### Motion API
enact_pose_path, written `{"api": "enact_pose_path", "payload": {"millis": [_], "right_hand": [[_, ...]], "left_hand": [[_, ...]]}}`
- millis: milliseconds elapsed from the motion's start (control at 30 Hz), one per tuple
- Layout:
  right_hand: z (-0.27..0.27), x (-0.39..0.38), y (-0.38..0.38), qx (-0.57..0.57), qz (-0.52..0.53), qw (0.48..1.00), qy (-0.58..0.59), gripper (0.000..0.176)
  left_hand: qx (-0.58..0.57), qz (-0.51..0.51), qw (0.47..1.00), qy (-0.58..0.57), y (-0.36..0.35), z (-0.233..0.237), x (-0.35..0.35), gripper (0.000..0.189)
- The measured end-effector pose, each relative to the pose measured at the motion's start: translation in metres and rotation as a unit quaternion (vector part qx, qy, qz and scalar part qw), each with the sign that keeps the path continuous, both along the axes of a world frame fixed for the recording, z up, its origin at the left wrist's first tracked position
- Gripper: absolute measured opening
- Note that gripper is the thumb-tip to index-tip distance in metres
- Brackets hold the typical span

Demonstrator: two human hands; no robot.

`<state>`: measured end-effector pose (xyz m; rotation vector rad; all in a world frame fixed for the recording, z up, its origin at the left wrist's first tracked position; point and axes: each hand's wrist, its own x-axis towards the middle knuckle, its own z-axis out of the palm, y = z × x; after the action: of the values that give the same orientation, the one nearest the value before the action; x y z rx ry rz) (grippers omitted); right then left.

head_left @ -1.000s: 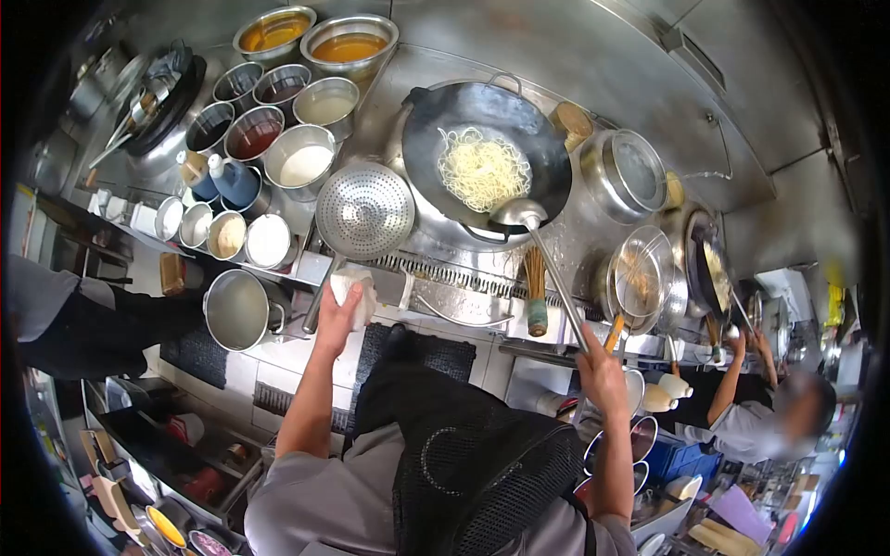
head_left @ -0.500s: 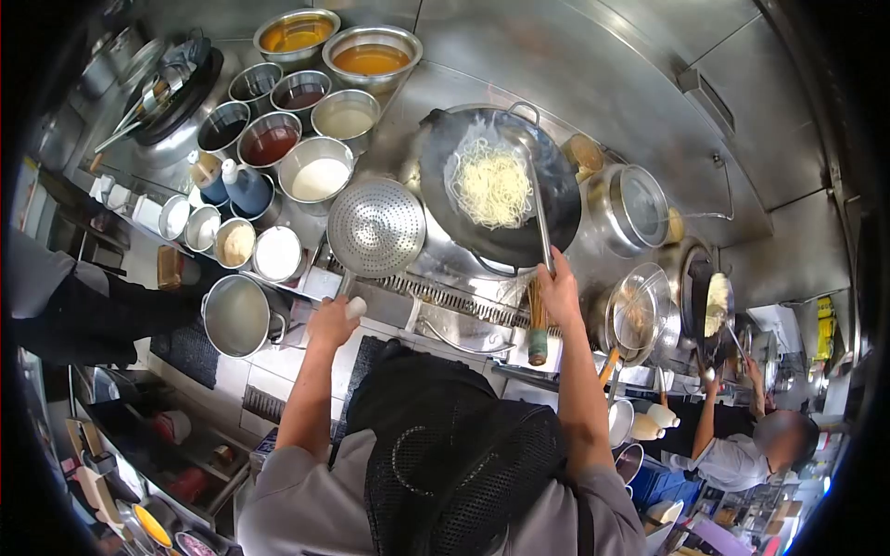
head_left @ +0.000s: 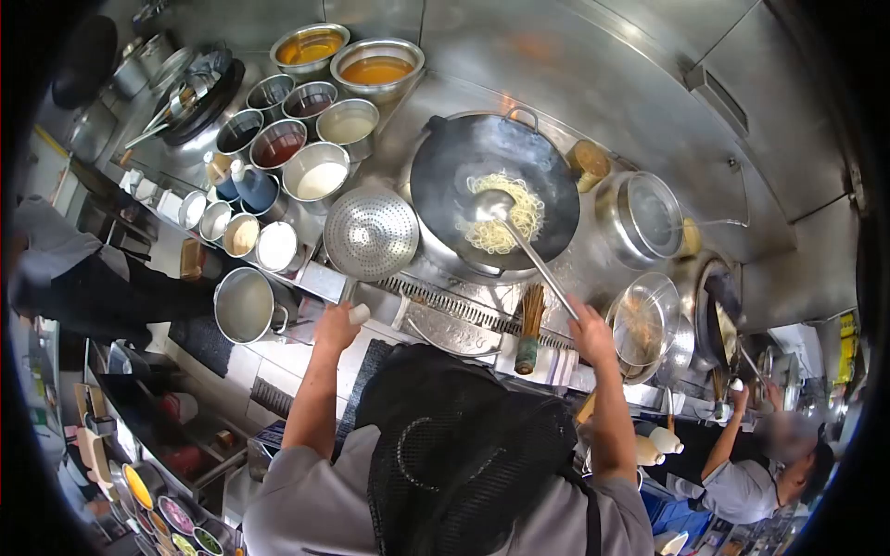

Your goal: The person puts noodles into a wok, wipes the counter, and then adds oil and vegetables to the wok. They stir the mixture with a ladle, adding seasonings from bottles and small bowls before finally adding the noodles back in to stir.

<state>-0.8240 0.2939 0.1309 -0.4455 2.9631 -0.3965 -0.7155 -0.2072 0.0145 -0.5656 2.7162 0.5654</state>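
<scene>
A black wok (head_left: 445, 195) sits on the stove and holds pale noodles (head_left: 530, 206). My right hand (head_left: 591, 332) is closed around the handle of a long metal ladle (head_left: 533, 252), whose bowl rests on the noodles. At the lower left of the wok, my left hand (head_left: 336, 327) is wrapped round a short white handle or cloth-covered grip (head_left: 359, 314); what it belongs to is hard to make out. Just above that hand lies a round perforated strainer (head_left: 371, 232).
Metal pots of sauces (head_left: 278, 145) and squeeze bottles (head_left: 253, 186) stand left of the strainer. A bamboo brush (head_left: 528, 338) is below the wok, with a wire strainer (head_left: 643, 320) to its right. Co-workers stand at far left (head_left: 74, 250) and lower right (head_left: 742, 486).
The ladle bowl has moved down and left onto the noodles, while my right hand has shifted right and down. The noodles lie in a smaller heap, lower in the wok.
</scene>
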Motion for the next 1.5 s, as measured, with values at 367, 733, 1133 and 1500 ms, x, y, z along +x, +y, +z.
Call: {"api": "enact_pose_path", "payload": {"millis": [367,733,1133,1500], "right_hand": [[0.165,0.043,0.079,0.033,-0.06,0.998,0.017,0.055],[-0.031,-0.027,0.053,-0.146,-0.005,0.989,0.013,0.052],[-0.055,-0.09,-0.058,-0.266,-0.122,0.955,-0.04,0.054],[-0.034,-0.017,-0.01,-0.338,-0.123,0.913,-0.192,0.048]], "left_hand": [[-0.011,0.023,1.0,0.001,0.021,0.023,0.013,0.054],[-0.005,0.078,0.961,0.264,0.044,0.05,0.001,0.044],[0.81,0.245,0.49,0.208,0.11,0.047,0.027,0.071],[0.853,0.228,0.435,0.177,0.099,0.05,-0.011,0.075]]}}
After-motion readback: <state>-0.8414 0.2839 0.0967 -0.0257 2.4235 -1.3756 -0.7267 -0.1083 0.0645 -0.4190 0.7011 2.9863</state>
